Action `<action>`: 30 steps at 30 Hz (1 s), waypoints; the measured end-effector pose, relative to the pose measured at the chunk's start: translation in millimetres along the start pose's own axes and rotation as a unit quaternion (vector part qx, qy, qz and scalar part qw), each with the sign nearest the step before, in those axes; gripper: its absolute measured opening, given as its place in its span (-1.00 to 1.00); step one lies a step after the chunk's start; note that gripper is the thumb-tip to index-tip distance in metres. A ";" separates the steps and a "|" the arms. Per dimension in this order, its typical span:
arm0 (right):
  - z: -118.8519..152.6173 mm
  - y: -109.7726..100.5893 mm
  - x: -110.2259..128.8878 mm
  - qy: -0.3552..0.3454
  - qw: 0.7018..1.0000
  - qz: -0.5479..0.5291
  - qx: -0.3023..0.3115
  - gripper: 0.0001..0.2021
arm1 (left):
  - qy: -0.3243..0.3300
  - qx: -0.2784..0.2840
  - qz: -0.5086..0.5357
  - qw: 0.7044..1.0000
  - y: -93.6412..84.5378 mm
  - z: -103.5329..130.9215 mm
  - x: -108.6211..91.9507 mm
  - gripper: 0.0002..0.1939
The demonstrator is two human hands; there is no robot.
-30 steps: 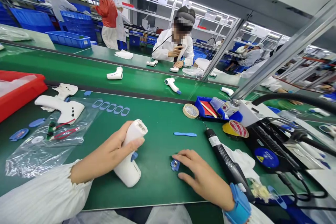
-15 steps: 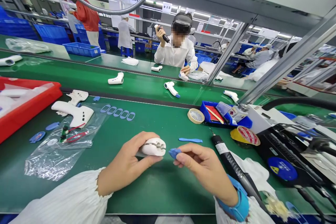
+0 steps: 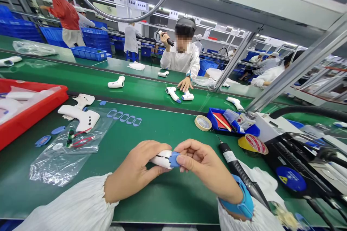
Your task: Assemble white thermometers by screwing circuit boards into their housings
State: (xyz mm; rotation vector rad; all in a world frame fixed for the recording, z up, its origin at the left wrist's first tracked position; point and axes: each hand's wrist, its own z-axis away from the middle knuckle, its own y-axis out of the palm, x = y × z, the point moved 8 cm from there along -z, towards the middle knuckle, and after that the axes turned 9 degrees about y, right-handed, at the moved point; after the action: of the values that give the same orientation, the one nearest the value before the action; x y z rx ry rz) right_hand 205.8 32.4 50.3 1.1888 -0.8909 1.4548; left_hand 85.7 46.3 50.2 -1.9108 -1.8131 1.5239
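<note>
My left hand [image 3: 135, 166] is closed around a white plastic housing [image 3: 162, 159], its slotted end facing right. Between the thumb and fingers of my right hand [image 3: 200, 162] is a blue cap [image 3: 174, 159], which touches the open end of the housing. Both hands are over the green table [image 3: 162, 202] near its front edge. To the left, white shell halves [image 3: 81, 115] and a green circuit board with red wires [image 3: 71, 139] lie on a clear plastic bag [image 3: 59, 166]. Several blue oval rings [image 3: 124, 117] lie in a row beyond my left hand.
At left stands a red tray [image 3: 32, 115]. At right are a black electric screwdriver [image 3: 235, 166], a tape roll [image 3: 203, 122], a blue parts box [image 3: 233, 122] and a black machine [image 3: 290, 169]. Across the belt [image 3: 146, 90], a person [image 3: 181, 54] holds a tool.
The blue cap has moved left from beside the housing to its end. White devices on the belt have shifted left. The co-worker's hand has set a white device on the belt.
</note>
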 end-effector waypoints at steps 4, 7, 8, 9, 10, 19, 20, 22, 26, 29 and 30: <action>-3.1 0.2 -9.6 -0.004 0.999 -0.028 -0.034 -0.81 | 0.015 -0.043 -0.037 0.998 -4.1 2.0 -0.9 -0.80; 0.2 0.2 -5.3 -0.094 0.990 0.032 -0.096 -0.83 | 0.023 -0.070 -0.061 0.995 -6.1 3.2 -1.7 -0.80; 2.4 2.2 -2.6 -0.132 0.982 0.074 -0.116 -0.82 | 0.024 -0.083 -0.069 0.994 -7.2 3.5 -2.0 -0.81; 4.5 5.6 -0.6 -0.167 0.970 0.117 -0.129 -0.79 | 0.025 -0.098 -0.077 0.992 -8.3 3.8 -2.3 -0.82; 6.0 9.9 0.1 -0.197 0.958 0.153 -0.138 -0.75 | 0.026 -0.113 -0.083 0.990 -9.2 4.1 -2.6 -0.84; 1.9 13.1 -4.8 -0.279 0.928 0.159 -0.187 -0.76 | -0.026 -0.122 -0.079 0.989 -5.2 -2.2 5.5 -0.80; 0.1 7.7 -6.5 -0.266 0.934 0.145 -0.188 -0.77 | -0.047 -0.099 -0.066 0.992 -4.3 -2.7 10.8 -0.76; -3.8 -5.8 -13.6 -0.232 0.951 0.085 -0.188 -0.77 | -0.094 -0.044 -0.037 0.994 -1.7 -1.5 22.6 -0.69; -10.7 -19.6 -36.2 -0.176 0.964 -0.098 -0.175 -0.63 | -0.136 0.029 0.008 0.990 2.9 3.6 33.1 -0.70; -18.3 -4.9 -49.1 -0.137 0.972 -0.135 -0.134 -0.50 | -0.125 0.026 0.031 0.991 7.1 3.6 27.7 -0.69; -20.3 0.9 -51.4 -0.130 0.975 -0.131 -0.123 -0.53 | -0.125 0.020 0.038 0.991 9.5 3.8 26.6 -0.69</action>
State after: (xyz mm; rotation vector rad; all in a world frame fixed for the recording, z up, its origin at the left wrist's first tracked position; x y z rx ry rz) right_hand 200.5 38.8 -4.4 1.2718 -1.0165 0.9623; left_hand 84.1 62.7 27.0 -1.8617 -1.8027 1.8872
